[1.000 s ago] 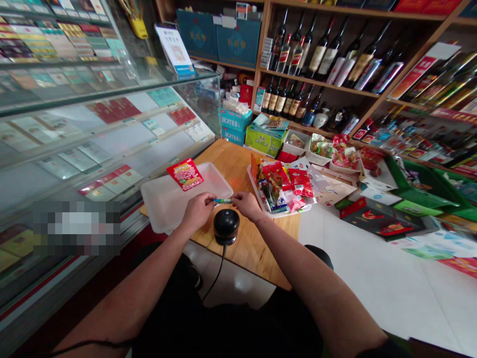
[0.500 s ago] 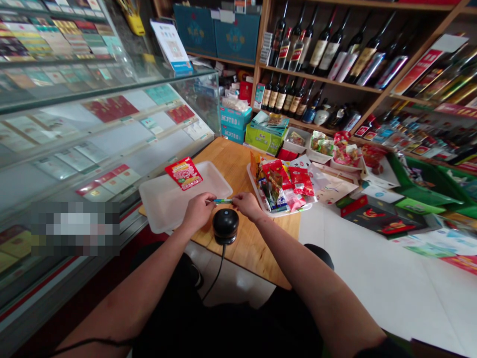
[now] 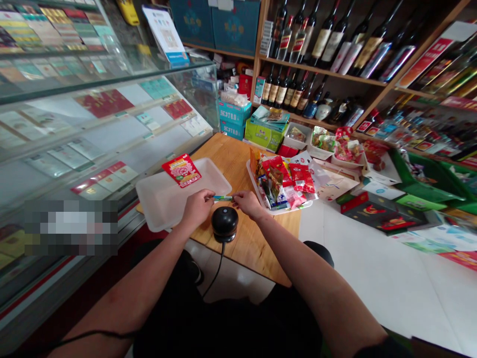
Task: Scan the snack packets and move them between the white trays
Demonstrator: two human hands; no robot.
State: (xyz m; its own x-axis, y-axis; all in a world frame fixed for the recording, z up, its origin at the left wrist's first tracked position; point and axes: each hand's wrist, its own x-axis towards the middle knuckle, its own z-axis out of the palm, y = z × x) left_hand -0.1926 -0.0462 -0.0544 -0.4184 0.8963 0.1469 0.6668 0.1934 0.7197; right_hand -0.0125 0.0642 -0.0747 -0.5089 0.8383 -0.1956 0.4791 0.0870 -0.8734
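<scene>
My left hand (image 3: 197, 207) and my right hand (image 3: 247, 204) pinch the two ends of a thin green-blue packet (image 3: 222, 198), held level just above a round black scanner (image 3: 224, 222) on the wooden table (image 3: 253, 243). Left of my hands lies a white tray (image 3: 160, 201) with one red snack packet (image 3: 181, 170) at its far edge. To the right stands a second white tray (image 3: 261, 196) heaped with several bright snack packets (image 3: 283, 181).
A glass display counter (image 3: 93, 129) with cigarette packs runs along the left. Wooden shelves (image 3: 320, 74) of wine bottles rise behind the table. Boxes, small tubs and green crates (image 3: 417, 179) crowd the white floor to the right. The scanner's cable (image 3: 214, 276) hangs off the table's near edge.
Both hands keep the thin packet over the scanner. The view has shifted slightly, otherwise nothing has moved.
</scene>
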